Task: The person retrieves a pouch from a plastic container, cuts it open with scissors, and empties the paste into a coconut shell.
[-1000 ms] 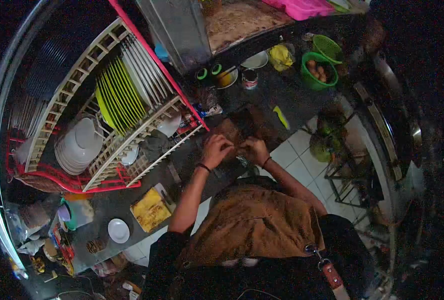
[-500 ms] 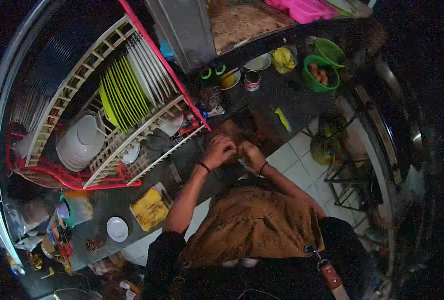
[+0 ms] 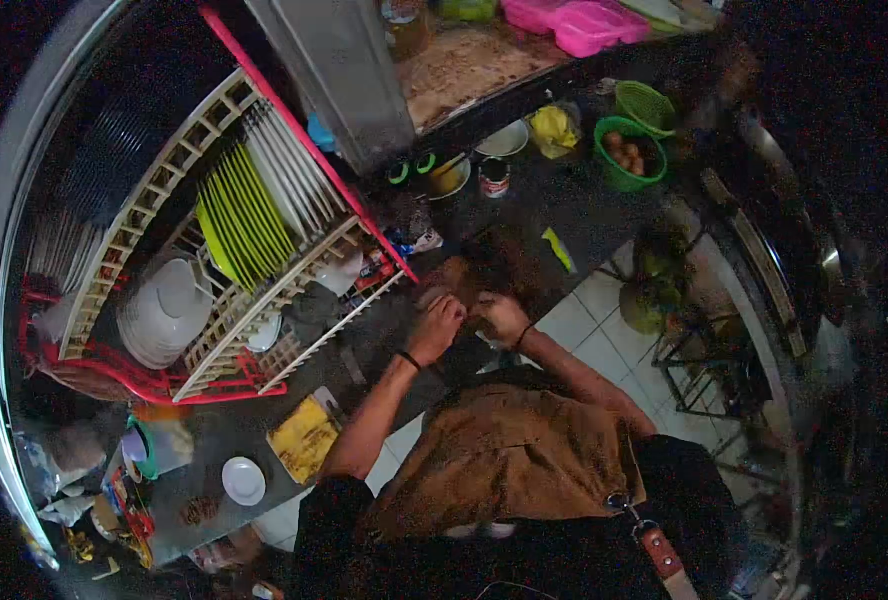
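My left hand [image 3: 436, 328] is closed, its fingers curled and thumb side toward the other hand. Close beside it, my right hand [image 3: 502, 320] is closed too, fingertips bent inward. Whatever lies between the fingertips is too dark and small to make out. Both hands are over the near edge of the dark counter, by a brown, board-like surface [image 3: 509, 250]. A bright yellow-green knife-shaped thing [image 3: 559, 248] rests on the counter beyond my right hand. An open tin can [image 3: 495, 178] stands farther back, next to a bowl with yellow contents [image 3: 450, 179].
A red-framed dish rack [image 3: 309, 140] with green and white plates takes up the left. Eggs sit in a green basket [image 3: 632, 180] at the back right. A yellow slab-like thing [image 3: 304, 440] and a small white plate [image 3: 244, 481] lie on the counter at lower left.
The view has shifted slightly, so the rack and counter things sit a little differently in it. My hands stay close together, fingers still curled, with a slightly changed finger position.
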The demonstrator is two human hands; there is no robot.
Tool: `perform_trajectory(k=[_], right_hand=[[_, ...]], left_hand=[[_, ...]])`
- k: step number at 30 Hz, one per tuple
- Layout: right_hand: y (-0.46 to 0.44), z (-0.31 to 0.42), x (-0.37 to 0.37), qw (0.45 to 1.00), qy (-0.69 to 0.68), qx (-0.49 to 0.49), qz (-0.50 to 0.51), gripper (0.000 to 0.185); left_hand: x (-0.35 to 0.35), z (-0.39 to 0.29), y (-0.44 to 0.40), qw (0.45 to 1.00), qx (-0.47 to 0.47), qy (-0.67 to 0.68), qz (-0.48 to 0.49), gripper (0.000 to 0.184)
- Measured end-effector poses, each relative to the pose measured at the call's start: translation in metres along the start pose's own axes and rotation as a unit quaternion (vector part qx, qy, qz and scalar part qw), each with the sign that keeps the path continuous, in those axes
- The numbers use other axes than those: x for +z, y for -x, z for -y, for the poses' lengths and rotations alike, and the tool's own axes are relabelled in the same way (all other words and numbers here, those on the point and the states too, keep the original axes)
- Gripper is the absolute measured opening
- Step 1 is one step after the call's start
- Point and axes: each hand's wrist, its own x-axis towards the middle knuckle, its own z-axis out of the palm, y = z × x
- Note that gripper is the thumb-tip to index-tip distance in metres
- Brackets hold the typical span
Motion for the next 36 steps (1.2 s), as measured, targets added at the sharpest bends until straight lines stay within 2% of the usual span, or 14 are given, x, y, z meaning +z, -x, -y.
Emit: perform_trajectory(k=[5,8,10,12,14,17,19,23,25,26,29,31,33,36], right_hand=[[0.007,0.011,-0.02,0.993,0.026,-0.09,-0.072,0.029],[0.005,0.019,-0.02,0.995,0.087,-0.037,-0.032,0.032],[0.0,0.026,-0.017,0.996,0.066,0.067,-0.006,0.032],[-0.004,0.013,0.008,0.993,0.07,0.093,0.011,0.031],[-0.002,0.011,0.009,0.99,0.072,0.116,0.03,0.03],[0.002,0.013,-0.006,0.997,0.062,0.037,0.041,0.025],[0.008,-0.006,0.008,0.997,0.074,-0.032,0.002,0.034],[0.013,-0.013,0.012,0.996,0.084,-0.034,0.009,0.049],[0.016,-0.007,-0.004,0.982,0.022,-0.128,-0.134,0.029],[0.016,-0.002,-0.015,0.982,0.012,-0.137,-0.13,0.029],[0.016,0.007,-0.027,0.991,0.052,-0.116,-0.041,0.028],[0.015,0.004,-0.014,0.999,0.034,0.039,-0.002,0.048],[0.006,0.005,0.004,0.998,0.02,0.06,0.006,0.042],[-0.007,-0.008,0.014,0.996,0.03,0.069,0.037,0.032]], left_hand=[[0.002,0.016,0.005,0.994,0.046,0.064,-0.071,0.014],[0.003,0.009,0.003,0.994,0.041,0.06,-0.087,0.011],[0.007,0.005,0.004,0.994,0.033,0.036,-0.102,0.009],[0.014,0.003,0.005,0.983,0.063,0.024,-0.169,0.01],[0.014,0.004,0.006,0.988,0.045,0.046,-0.141,0.009],[0.006,0.0,0.011,0.992,0.018,0.058,-0.111,0.008],[0.008,0.005,0.015,0.993,0.02,0.056,-0.106,0.008],[0.011,0.024,0.024,0.997,0.025,0.015,-0.078,0.011],[-0.002,0.023,0.029,0.998,0.004,0.015,-0.057,0.012],[-0.01,0.017,0.028,0.998,-0.003,-0.004,-0.061,0.012],[-0.013,0.013,0.029,0.997,-0.042,-0.009,-0.069,0.012],[-0.008,0.005,0.02,0.995,-0.063,0.012,-0.071,0.011],[-0.002,-0.006,0.012,0.994,-0.008,-0.029,-0.101,0.011],[0.004,0.005,0.008,0.997,-0.032,0.033,-0.068,0.012]])
